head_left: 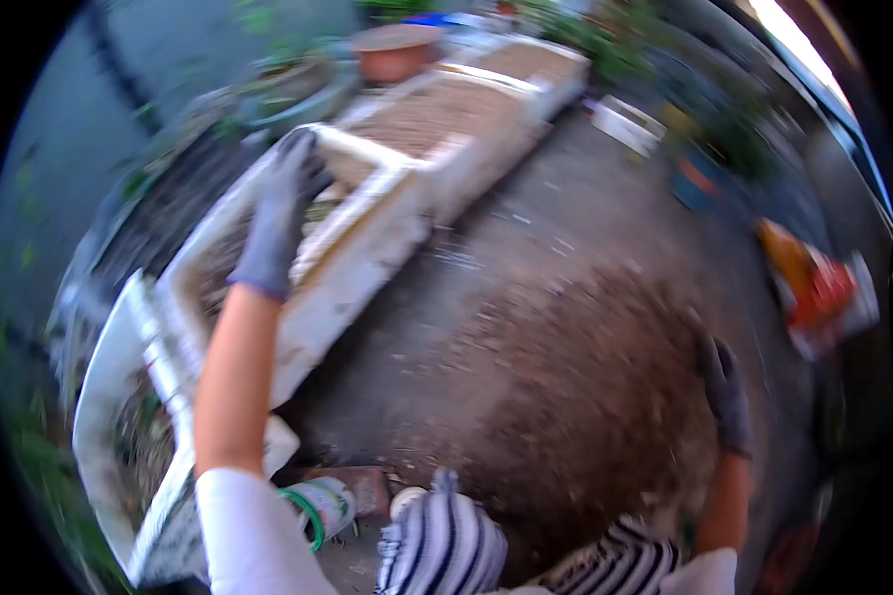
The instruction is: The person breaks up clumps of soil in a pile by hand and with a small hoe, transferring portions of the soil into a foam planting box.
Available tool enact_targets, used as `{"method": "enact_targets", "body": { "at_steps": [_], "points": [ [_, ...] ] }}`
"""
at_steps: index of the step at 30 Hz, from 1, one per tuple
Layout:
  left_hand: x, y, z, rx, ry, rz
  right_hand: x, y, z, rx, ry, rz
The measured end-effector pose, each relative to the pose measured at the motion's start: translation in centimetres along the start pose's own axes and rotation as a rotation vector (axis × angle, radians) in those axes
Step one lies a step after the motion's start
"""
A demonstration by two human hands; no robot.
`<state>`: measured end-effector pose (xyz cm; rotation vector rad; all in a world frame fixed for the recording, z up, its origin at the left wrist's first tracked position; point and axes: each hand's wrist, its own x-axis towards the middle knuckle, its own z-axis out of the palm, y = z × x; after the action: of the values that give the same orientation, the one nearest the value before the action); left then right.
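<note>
My left hand [286, 203], in a grey glove, reaches over a long white foam box [352, 268] at the left. Its fingers are bent at the box's far corner and appear to grip the rim. Some soil and pale lumps show inside the box, partly hidden by the hand. My right hand [728, 402], also gloved in grey, is low at the right beside a spread of loose brown soil [585, 397] on the ground. Its fingers are stretched towards the soil's edge, blurred by motion, and I see nothing in them.
Soil-filled foam boxes [437, 114] continue the row away from me. Another white box [104, 426] stands near left. A green-rimmed tin [325, 508] lies by a brick [367, 488]. To the right are an orange-red bag [824, 288], a blue pot [695, 183] and a white tub [627, 126].
</note>
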<state>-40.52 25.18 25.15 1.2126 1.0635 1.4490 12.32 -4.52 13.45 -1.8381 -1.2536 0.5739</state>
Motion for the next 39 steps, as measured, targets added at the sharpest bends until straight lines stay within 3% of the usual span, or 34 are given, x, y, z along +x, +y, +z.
{"method": "enact_targets", "body": {
  "at_steps": [2, 4, 5, 7, 9, 10, 12, 15, 17, 20, 22, 24, 26, 27, 30, 36, 39],
  "points": [
    [-4.7, -1.8, 6.9, 0.065, -0.207, -0.074, -3.8, 3.2, -4.3, 0.126, 0.175, 0.058],
    [-8.2, -7.3, 10.9, 0.072, -0.571, -0.154, -8.0, 7.9, -8.0, 0.265, 0.347, 0.146],
    [-11.4, -8.1, 14.3, 0.214, -0.615, -0.367, -11.0, 11.2, -9.7, 0.303, 0.447, 0.167],
    [-15.1, -14.6, 17.1, 0.397, -0.781, -0.601, -16.7, 18.6, -10.8, 0.314, 0.616, 0.293],
    [-19.0, -19.9, 18.6, 0.519, -0.94, -0.748, -21.1, 25.9, -9.3, 0.336, 0.766, 0.37],
    [-20.6, -22.1, 18.9, 0.581, -0.982, -0.725, -23.2, 28.0, -7.6, 0.327, 0.813, 0.372],
    [-23.7, -23.1, 21.1, 0.7, -0.928, -0.755, -24.8, 29.2, -5.8, 0.454, 0.876, 0.448],
    [-25.5, -29.1, 21.2, 0.655, -0.903, -0.591, -25.9, 32.5, -3.5, 0.134, 0.9, 0.378],
    [-27.7, -30.0, 22.6, 0.395, -0.67, -0.355, -26.3, 34.4, -3.0, 0.026, 0.904, 0.427],
    [-31.7, -29.5, 25.7, 0.531, -0.488, -0.246, -25.5, 35.8, -1.4, -0.047, 0.904, 0.416],
    [-32.9, -35.3, 25.1, 0.898, -0.648, 0.128, -24.6, 32.4, 1.7, -0.376, 0.741, 0.435],
    [-36.7, -36.2, 26.6, 0.966, -0.566, 0.627, -23.5, 29.4, 4.3, -0.217, 0.735, 0.421],
    [-39.5, -29.9, 31.1, 0.683, -0.504, 0.112, -22.2, 27.4, 5.7, 0.013, 0.813, 0.293],
    [-41.0, -28.0, 32.7, 0.491, -0.495, -0.045, -21.4, 26.3, 5.8, 0.089, 0.801, 0.31],
    [-44.3, -27.3, 34.4, 0.74, -0.458, 0.233, -20.1, 22.8, 5.8, 0.239, 0.8, 0.278],
    [-45.8, -25.8, 36.2, 0.612, -0.474, 0.24, -17.0, 16.6, 6.0, 0.283, 0.707, 0.062],
    [-45.1, -25.9, 35.8, 0.482, -0.444, 0.121, -16.4, 16.6, 6.7, 0.405, 0.715, -0.007]
  ]
}}
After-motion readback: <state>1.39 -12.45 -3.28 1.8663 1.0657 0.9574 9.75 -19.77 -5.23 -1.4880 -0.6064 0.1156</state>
